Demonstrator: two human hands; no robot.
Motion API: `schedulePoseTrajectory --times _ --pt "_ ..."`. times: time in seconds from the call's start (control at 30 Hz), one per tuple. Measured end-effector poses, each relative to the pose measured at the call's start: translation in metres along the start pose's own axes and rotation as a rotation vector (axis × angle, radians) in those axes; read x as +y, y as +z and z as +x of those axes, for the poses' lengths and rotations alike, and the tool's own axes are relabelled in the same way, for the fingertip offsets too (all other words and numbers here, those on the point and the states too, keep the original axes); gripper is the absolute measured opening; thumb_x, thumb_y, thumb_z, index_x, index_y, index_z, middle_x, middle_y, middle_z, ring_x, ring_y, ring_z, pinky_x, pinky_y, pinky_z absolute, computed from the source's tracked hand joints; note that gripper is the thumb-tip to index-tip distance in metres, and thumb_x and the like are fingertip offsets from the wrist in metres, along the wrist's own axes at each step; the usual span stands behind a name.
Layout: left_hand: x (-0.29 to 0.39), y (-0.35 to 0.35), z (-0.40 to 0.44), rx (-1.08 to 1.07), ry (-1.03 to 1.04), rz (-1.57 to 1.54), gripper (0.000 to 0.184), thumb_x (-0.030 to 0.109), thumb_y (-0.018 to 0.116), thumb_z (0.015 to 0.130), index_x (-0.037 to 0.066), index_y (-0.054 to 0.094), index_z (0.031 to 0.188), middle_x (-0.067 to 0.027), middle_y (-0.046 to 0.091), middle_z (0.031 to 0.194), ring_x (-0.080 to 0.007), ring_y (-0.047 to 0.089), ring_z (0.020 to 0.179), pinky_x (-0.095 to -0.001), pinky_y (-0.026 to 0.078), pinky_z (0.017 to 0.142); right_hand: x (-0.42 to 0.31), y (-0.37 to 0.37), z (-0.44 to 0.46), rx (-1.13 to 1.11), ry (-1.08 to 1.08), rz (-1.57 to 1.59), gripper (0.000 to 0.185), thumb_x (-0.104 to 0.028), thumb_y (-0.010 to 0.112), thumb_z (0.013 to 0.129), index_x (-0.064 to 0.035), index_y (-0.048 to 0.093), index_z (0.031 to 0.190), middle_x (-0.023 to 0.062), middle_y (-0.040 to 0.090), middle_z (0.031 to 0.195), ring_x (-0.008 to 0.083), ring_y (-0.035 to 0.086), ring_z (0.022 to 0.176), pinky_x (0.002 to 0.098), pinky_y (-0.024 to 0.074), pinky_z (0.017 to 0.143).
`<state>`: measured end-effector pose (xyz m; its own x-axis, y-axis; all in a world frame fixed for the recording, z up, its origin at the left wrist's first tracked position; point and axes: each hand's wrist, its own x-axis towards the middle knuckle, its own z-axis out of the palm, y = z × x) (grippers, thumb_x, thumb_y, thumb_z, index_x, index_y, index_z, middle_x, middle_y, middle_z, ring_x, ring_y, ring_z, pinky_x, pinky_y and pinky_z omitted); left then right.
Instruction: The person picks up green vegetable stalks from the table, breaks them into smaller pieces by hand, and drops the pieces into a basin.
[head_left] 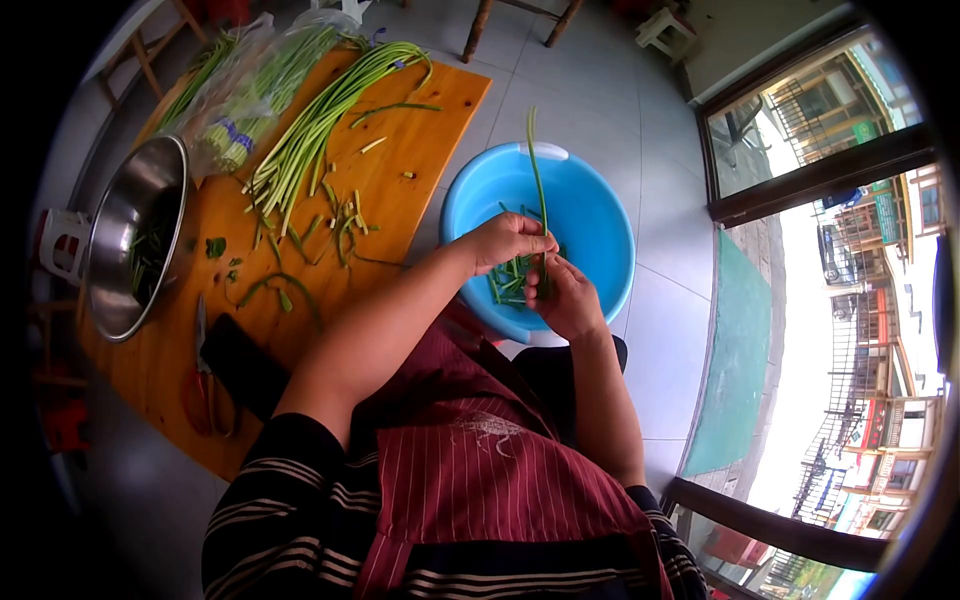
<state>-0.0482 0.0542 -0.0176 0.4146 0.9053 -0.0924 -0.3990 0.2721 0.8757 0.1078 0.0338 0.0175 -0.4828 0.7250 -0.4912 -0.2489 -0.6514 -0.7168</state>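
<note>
Over a blue plastic basin, both my hands are on one long green garlic scape, whose thin end points away from me. My left hand pinches it around the middle. Just below, my right hand is closed around the lower part, and its fingers almost meet those of the left. Short cut green pieces lie in the basin, partly hidden by my hands. To the left, a loose bunch of garlic scapes is spread on the wooden table.
A steel bowl with green pieces stands tilted-looking at the table's left. Scissors and a black phone-like object lie near my left arm. Bagged greens and trimmed scraps are also on the table. Glass doors are at right.
</note>
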Motion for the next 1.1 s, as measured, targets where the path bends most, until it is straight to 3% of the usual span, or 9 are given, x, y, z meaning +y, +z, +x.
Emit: schedulePoseTrajectory --times 0.2,0.3,0.43,0.63,0.7,0.9,0.97,1.03,1.1 --pt "-0.001 -0.002 0.006 0.202 0.006 -0.074 0.018 0.020 0.057 0.082 0.003 0.061 0.085 -0.0015 0.059 0.077 -0.0098 0.053 0.072 -0.0235 0.042 0.072 0.007 -0.016 0.010 -0.048 -0.052 -0.098 0.009 -0.013 0.044 0.083 -0.0050 0.049 0.084 0.0029 0.047 0.063 0.0116 0.043 0.051 0.0234 0.0331 0.046" --pt "-0.003 0.005 0.005 0.275 0.204 0.213 0.012 0.015 0.060 0.079 0.004 0.061 0.084 -0.0033 0.058 0.078 -0.0151 0.054 0.073 -0.0290 0.043 0.071 0.014 -0.029 0.022 0.073 -0.150 -0.466 0.010 -0.013 0.044 0.083 -0.0047 0.049 0.081 0.0013 0.043 0.057 0.0102 0.040 0.046 0.0223 0.0310 0.042" --pt "-0.007 0.020 -0.001 0.154 0.849 1.080 0.009 0.006 0.063 0.070 0.006 0.061 0.079 -0.0085 0.056 0.075 -0.0258 0.055 0.071 -0.0316 0.045 0.065 0.022 -0.042 0.036 0.128 -0.229 -0.463 0.014 -0.016 0.044 0.084 -0.0045 0.050 0.079 0.0007 0.044 0.055 0.0096 0.039 0.043 0.0223 0.0294 0.040" --pt "-0.001 0.006 0.004 0.362 0.317 0.160 0.014 0.016 0.054 0.083 0.004 0.060 0.078 -0.0031 0.058 0.075 -0.0117 0.056 0.072 -0.0235 0.043 0.067 0.019 -0.024 0.019 0.088 -0.386 -0.555 0.017 -0.014 0.041 0.087 -0.0034 0.049 0.078 0.0000 0.045 0.057 0.0078 0.040 0.047 0.0217 0.0319 0.043" --pt "-0.003 -0.010 0.008 0.419 0.237 -0.437 0.016 0.020 0.052 0.085 0.005 0.059 0.082 -0.0014 0.057 0.074 -0.0094 0.054 0.070 -0.0224 0.042 0.067 0.024 -0.023 0.008 -0.078 -0.729 -0.846 0.014 -0.011 0.040 0.088 -0.0030 0.048 0.080 -0.0001 0.045 0.059 0.0068 0.041 0.051 0.0206 0.0340 0.046" --pt "-0.003 -0.013 0.007 0.311 0.191 -0.310 0.016 0.022 0.054 0.083 0.006 0.059 0.084 -0.0013 0.057 0.075 -0.0084 0.052 0.072 -0.0223 0.040 0.070 0.028 -0.036 0.019 0.072 -0.551 -0.741 0.015 -0.011 0.042 0.087 -0.0011 0.052 0.090 0.0045 0.053 0.069 0.0089 0.049 0.060 0.0226 0.0397 0.054" --pt "0.001 -0.008 0.005 0.214 0.079 -0.097 0.015 0.019 0.053 0.084 0.004 0.058 0.087 -0.0034 0.056 0.080 -0.0111 0.052 0.074 -0.0242 0.040 0.073 0.023 -0.047 0.027 0.249 -0.844 -1.458 0.025 -0.013 0.043 0.087 -0.0003 0.051 0.107 0.0088 0.058 0.089 0.0132 0.056 0.080 0.0269 0.0438 0.068" --pt "0.000 -0.008 0.005 0.202 0.057 -0.032 0.018 0.019 0.055 0.083 0.003 0.059 0.089 -0.0045 0.058 0.084 -0.0116 0.053 0.079 -0.0245 0.040 0.076 0.015 -0.041 0.023 0.237 -0.801 -1.473 0.034 -0.018 0.042 0.089 0.0005 0.045 0.117 0.0104 0.056 0.104 0.0175 0.054 0.096 0.0319 0.0422 0.081" --pt "-0.001 -0.005 0.004 0.084 0.029 0.086 0.020 0.018 0.055 0.082 0.001 0.060 0.092 -0.0061 0.060 0.088 -0.0132 0.054 0.085 -0.0258 0.041 0.079 0.007 -0.031 0.016 0.027 -0.259 -0.479 0.036 -0.022 0.042 0.090 0.0018 0.045 0.116 0.0098 0.057 0.101 0.0186 0.055 0.094 0.0320 0.0427 0.082"
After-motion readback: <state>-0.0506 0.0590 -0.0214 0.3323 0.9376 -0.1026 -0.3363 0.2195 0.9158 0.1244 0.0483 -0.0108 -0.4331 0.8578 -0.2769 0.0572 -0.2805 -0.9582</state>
